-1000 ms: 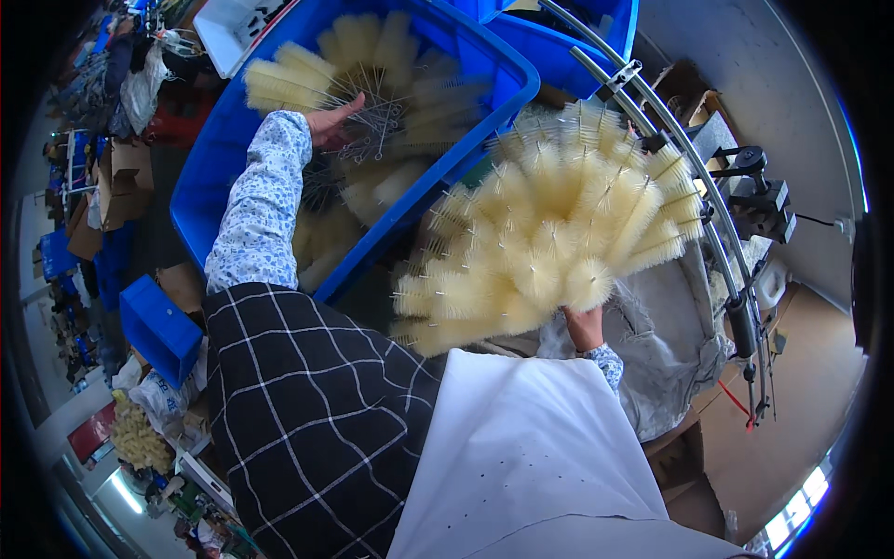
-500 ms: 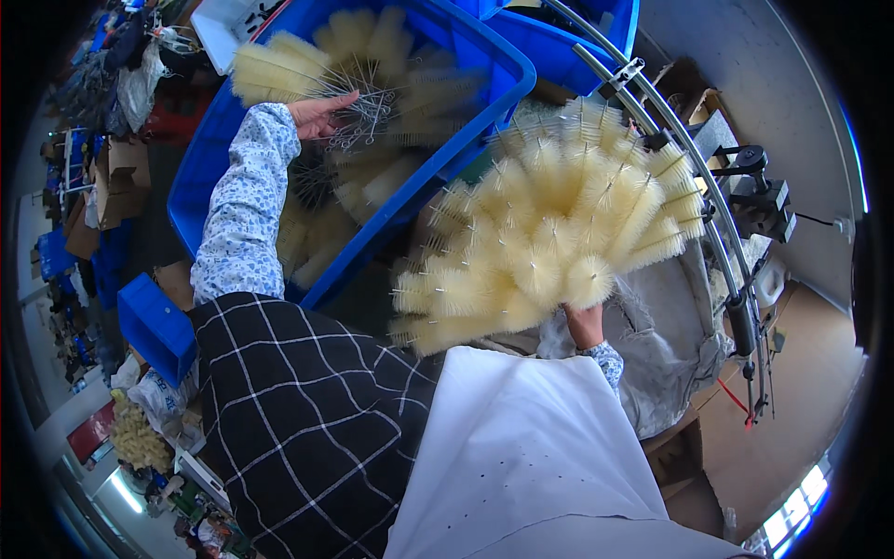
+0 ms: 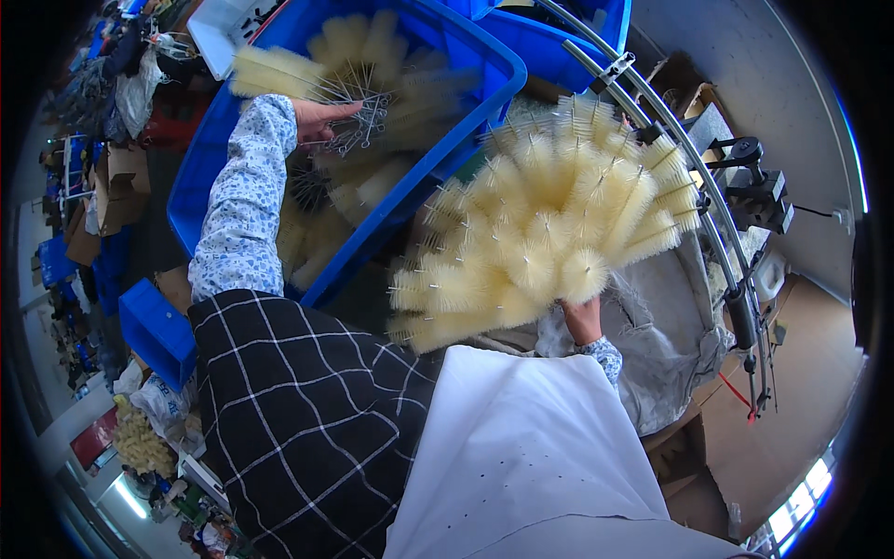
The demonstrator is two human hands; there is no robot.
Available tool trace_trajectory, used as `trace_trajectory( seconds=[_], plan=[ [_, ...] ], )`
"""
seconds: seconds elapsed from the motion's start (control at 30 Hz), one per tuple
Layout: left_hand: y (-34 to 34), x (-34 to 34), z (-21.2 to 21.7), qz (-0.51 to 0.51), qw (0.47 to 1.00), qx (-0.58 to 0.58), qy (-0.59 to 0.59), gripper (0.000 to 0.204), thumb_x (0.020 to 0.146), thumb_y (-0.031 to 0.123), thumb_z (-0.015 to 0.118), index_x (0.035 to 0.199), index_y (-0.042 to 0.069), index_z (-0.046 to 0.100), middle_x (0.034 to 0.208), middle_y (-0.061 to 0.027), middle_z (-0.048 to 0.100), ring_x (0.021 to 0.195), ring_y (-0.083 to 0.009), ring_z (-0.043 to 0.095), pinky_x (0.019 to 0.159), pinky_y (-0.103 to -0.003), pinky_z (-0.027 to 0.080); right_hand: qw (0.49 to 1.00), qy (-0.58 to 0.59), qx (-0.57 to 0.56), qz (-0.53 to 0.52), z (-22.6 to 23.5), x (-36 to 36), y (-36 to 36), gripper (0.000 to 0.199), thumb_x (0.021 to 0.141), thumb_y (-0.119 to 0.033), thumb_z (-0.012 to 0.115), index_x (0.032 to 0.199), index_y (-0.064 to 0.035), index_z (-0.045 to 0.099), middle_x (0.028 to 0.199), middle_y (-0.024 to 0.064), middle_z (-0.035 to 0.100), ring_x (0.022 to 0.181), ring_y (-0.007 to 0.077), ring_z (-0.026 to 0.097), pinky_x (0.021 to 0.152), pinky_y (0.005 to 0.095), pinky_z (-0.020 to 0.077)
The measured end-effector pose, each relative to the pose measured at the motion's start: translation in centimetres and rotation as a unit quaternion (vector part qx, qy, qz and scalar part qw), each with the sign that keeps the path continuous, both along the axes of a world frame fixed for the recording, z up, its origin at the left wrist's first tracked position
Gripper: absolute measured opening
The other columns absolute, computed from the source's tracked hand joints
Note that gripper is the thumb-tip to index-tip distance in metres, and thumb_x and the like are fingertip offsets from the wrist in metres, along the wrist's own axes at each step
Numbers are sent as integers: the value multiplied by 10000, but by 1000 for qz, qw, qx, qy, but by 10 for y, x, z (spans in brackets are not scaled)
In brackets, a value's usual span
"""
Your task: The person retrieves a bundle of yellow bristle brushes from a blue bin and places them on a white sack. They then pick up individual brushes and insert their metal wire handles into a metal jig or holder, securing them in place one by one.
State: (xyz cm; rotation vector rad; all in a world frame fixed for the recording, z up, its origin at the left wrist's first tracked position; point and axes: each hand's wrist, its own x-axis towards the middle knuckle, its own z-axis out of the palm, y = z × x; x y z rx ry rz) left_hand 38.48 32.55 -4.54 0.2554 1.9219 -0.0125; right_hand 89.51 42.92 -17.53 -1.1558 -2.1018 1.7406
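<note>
Brushes: your right hand [image 3: 582, 320] is clamped on a big fan of cream bottle brushes [image 3: 545, 228], gripping the gathered wire stems at the bottom. Bristle heads spread up and outward, filling the middle of the view. The fan sits just right of the blue bin [image 3: 447, 154], above a grey sack [image 3: 666, 373] that lies below and to the right of it.

Your left hand [image 3: 321, 119] is stretched out into the blue bin, fingers closed around a cluster of wire stems [image 3: 358, 126] from more brushes [image 3: 368, 56] lying there. Those heads point away from you, toward the bin's far wall. More cream brushes are piled lower in the bin, beneath your forearm; how many, can't tell.

Left sleeve [image 3: 244, 210] is pale blue with a small floral print. Across your lap: a black checked cloth [image 3: 298, 410] on the left and a white cloth [image 3: 531, 447] on the right.

Surroundings: a second blue bin [image 3: 568, 33] beyond the first one, top edge. A smaller blue crate [image 3: 154, 326] sits low on the left beside the checked cloth. A curved metal rail [image 3: 694, 177] runs down the right side, with a black clamp fitting [image 3: 754, 186] just outside it. Cardboard boxes [image 3: 112, 186] and clutter at far left, too small to make out.
</note>
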Motion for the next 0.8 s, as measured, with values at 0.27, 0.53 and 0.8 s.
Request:
trace_trajectory(
  seconds=[0.27,0.53,0.8],
  plan=[
    [9,5,8,-57,985,-151,59,829,621,762,475,1126,104,510,1156,-101,505,1001,-178,472,826,-337,387,1000,5,7,3,-1,-1,2,679,705,-111,656,1263,-17,280,1250,173,342,1174,304,319,991,363,232],
    [-33,-21,-22,-170,980,102,4,754,604,214,730,1238,27,366,1178,-128,493,1078,-218,459,899,-369,372,1000,21,3,-16,-2,-1,2,694,700,-114,663,1266,-18,272,1249,174,347,1174,303,322,994,363,229],
    [-76,-41,-84,-282,923,192,175,523,668,37,593,1169,48,442,1058,-172,561,987,-295,527,853,-347,412,999,35,-7,-19,-3,-3,2,705,689,-111,666,1265,-19,269,1235,170,358,1159,305,339,987,369,243]
  ],
)
